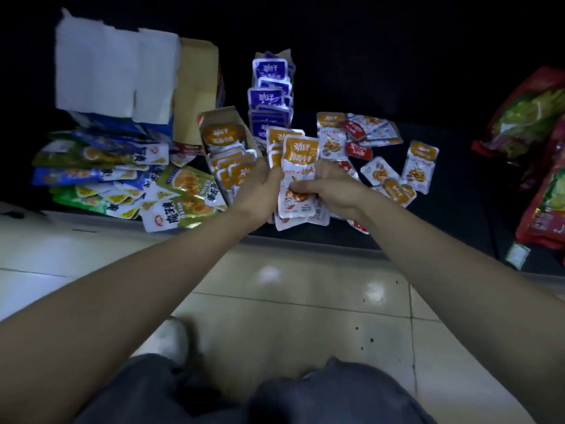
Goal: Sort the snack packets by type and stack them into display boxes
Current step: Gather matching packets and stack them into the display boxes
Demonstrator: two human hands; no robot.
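Observation:
Both my hands hold a stack of orange-topped snack packets point(299, 166) upright above the dark table's front edge. My left hand point(260, 188) grips the stack's left side, and my right hand point(330, 186) pinches its lower right. Just left of the stack, a tilted cardboard display box point(214, 117) holds several orange packets point(230, 154). Behind it a purple display box point(270, 93) is filled with purple packets. Loose orange packets point(420, 165) and red packets point(354, 130) lie scattered to the right.
A pile of green and blue larger packets point(122, 179) lies at the left, with white and brown cartons point(122, 78) behind it. Big red-and-green bags point(532, 123) lie at the far right. The dark table's front edge point(305, 240) runs above a tiled floor.

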